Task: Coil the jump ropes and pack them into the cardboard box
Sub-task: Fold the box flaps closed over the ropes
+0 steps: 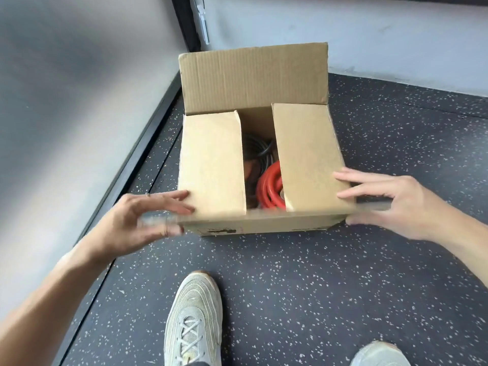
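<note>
Packing looks near done. Cardboard box (264, 226) on floor (290, 286), centre of frame. Red jump rope (269, 188) coiled inside, black jump rope (260, 151) coiled behind it, both seen through gap between flaps. No loose rope in view on floor.

Left flap (214, 165) and right flap (309, 154) folded in; far flap (253, 77) upright.

Left hand (148, 215) at near-left corner, right hand (390, 204) at near-right corner: grip open on both, fingers straight, touching flaps; edges blurred.

Left, by my reading: closing remaining flaps.

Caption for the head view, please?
Left hand and right hand at near corners of the cardboard box, side flaps folded over a red rope and a black rope.
</note>
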A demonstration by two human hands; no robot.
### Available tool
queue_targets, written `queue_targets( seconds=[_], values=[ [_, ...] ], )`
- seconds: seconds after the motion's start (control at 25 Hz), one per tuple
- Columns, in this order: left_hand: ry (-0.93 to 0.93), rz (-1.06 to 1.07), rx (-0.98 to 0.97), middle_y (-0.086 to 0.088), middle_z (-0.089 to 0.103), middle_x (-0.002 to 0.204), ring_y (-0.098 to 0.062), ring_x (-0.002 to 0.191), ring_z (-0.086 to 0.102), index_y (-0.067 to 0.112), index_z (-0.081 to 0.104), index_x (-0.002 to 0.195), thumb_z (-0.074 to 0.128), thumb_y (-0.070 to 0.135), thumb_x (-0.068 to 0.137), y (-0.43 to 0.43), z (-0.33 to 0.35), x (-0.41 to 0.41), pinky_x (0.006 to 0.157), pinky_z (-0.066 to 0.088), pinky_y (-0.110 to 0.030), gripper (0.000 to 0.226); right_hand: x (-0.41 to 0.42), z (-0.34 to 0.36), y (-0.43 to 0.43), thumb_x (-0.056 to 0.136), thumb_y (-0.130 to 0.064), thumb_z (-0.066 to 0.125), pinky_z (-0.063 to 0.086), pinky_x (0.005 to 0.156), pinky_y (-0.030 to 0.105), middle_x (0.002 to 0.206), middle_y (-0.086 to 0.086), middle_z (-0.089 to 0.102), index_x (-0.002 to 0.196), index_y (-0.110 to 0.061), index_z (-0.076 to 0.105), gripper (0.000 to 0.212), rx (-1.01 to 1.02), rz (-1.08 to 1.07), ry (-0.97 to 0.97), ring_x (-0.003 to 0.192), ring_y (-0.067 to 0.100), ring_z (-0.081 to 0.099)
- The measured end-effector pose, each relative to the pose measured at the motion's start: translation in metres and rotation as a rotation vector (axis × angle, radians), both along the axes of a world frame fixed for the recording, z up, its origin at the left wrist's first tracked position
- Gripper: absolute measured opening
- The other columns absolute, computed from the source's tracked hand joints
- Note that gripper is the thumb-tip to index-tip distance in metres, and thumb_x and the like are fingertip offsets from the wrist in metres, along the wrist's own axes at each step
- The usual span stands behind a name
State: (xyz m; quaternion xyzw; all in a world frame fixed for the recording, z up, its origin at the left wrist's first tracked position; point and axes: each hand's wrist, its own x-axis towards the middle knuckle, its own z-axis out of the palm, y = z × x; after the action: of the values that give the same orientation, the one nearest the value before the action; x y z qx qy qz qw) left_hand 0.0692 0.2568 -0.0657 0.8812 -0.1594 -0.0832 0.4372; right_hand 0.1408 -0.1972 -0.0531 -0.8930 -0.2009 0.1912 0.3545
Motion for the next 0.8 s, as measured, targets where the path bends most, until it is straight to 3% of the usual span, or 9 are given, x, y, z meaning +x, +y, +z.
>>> queue_targets(
  seconds=[0.04,0.12,0.24,0.32,0.4,0.52,0.64,0.72,0.8],
  values=[
    [0.063,0.101,-0.098,0.006,0.077,0.108,-0.014,0.106,0.071,0.028,0.078,0.1,0.077,0.058,0.073,-0.003,0.005,0.0,0.09,0.058,-0.034,0.04,0.003,0.002,0.003,0.064,-0.031,0.087,0.035,0.106,0.008,0.116,-0.053,0.054,0.111,-0.053,0.064,0.056,0.059,-0.093,0.069,0.115,-0.025,0.05],
    [0.148,0.295,-0.218,0.006,0.077,0.102,-0.014,0.095,0.073,0.034,0.077,0.096,0.084,0.064,0.059,-0.011,0.008,0.006,0.083,0.06,-0.03,0.048,0.008,0.004,0.012,0.059,-0.036,0.084,0.043,0.097,0.011,0.105,-0.045,0.064,0.108,-0.05,0.063,0.056,0.152,-0.223,0.134,0.105,-0.018,0.06],
    [0.181,0.572,-0.19,0.006,0.068,0.115,-0.011,0.105,0.065,0.039,0.061,0.126,0.093,0.054,0.049,-0.023,-0.003,0.033,0.085,0.055,-0.033,0.085,0.024,-0.003,0.028,0.063,-0.033,0.085,0.052,0.097,0.025,0.122,-0.022,0.066,0.126,-0.04,0.059,0.068,0.257,-0.35,0.08,0.114,-0.004,0.062],
    [0.282,0.659,-0.162,0.011,0.057,0.12,-0.007,0.107,0.059,0.036,0.042,0.145,0.093,0.043,0.049,-0.033,-0.008,0.055,0.083,0.051,-0.031,0.109,0.042,-0.009,0.04,0.063,-0.032,0.089,0.051,0.099,0.03,0.136,-0.014,0.057,0.145,-0.035,0.046,0.092,0.183,-0.385,0.007,0.12,0.003,0.058],
    [0.381,0.646,-0.22,0.014,0.054,0.121,-0.006,0.106,0.059,0.031,0.033,0.151,0.094,0.035,0.049,-0.039,-0.011,0.081,0.081,0.052,-0.03,0.119,0.067,-0.01,0.052,0.058,-0.035,0.093,0.042,0.109,0.036,0.152,-0.01,0.043,0.156,-0.034,0.027,0.118,0.082,-0.364,0.019,0.131,0.012,0.049],
    [0.426,0.576,-0.182,0.012,0.062,0.124,-0.009,0.11,0.063,0.033,0.042,0.142,0.102,0.043,0.034,-0.039,-0.014,0.123,0.092,0.055,-0.036,0.124,0.104,0.0,0.067,0.04,-0.045,0.096,0.02,0.123,0.042,0.167,-0.008,0.015,0.159,-0.039,0.0,0.153,-0.04,-0.277,0.13,0.15,0.018,0.025],
    [0.382,0.554,-0.102,0.014,0.058,0.127,-0.005,0.114,0.058,0.033,0.034,0.144,0.1,0.048,0.027,-0.041,-0.017,0.145,0.094,0.052,-0.031,0.135,0.125,0.011,0.076,0.042,-0.042,0.098,0.01,0.123,0.04,0.169,-0.005,-0.006,0.155,-0.042,-0.018,0.162,-0.219,-0.203,0.176,0.155,0.019,0.004],
    [0.312,0.544,-0.196,0.018,0.054,0.13,0.001,0.113,0.057,0.034,0.026,0.15,0.101,0.04,0.037,-0.043,-0.021,0.145,0.088,0.053,-0.022,0.136,0.13,0.011,0.077,0.043,-0.04,0.099,0.01,0.124,0.041,0.169,-0.004,-0.009,0.153,-0.043,-0.024,0.165,-0.256,-0.178,0.168,0.155,0.019,0.001],
    [0.243,0.543,-0.355,0.017,0.053,0.137,0.002,0.114,0.061,0.034,0.03,0.15,0.1,0.032,0.047,-0.041,-0.03,0.138,0.085,0.056,-0.023,0.124,0.128,0.006,0.072,0.042,-0.039,0.1,0.013,0.123,0.041,0.169,-0.001,-0.005,0.151,-0.046,-0.026,0.166,-0.162,-0.199,0.135,0.155,0.019,0.006]
  ],
)
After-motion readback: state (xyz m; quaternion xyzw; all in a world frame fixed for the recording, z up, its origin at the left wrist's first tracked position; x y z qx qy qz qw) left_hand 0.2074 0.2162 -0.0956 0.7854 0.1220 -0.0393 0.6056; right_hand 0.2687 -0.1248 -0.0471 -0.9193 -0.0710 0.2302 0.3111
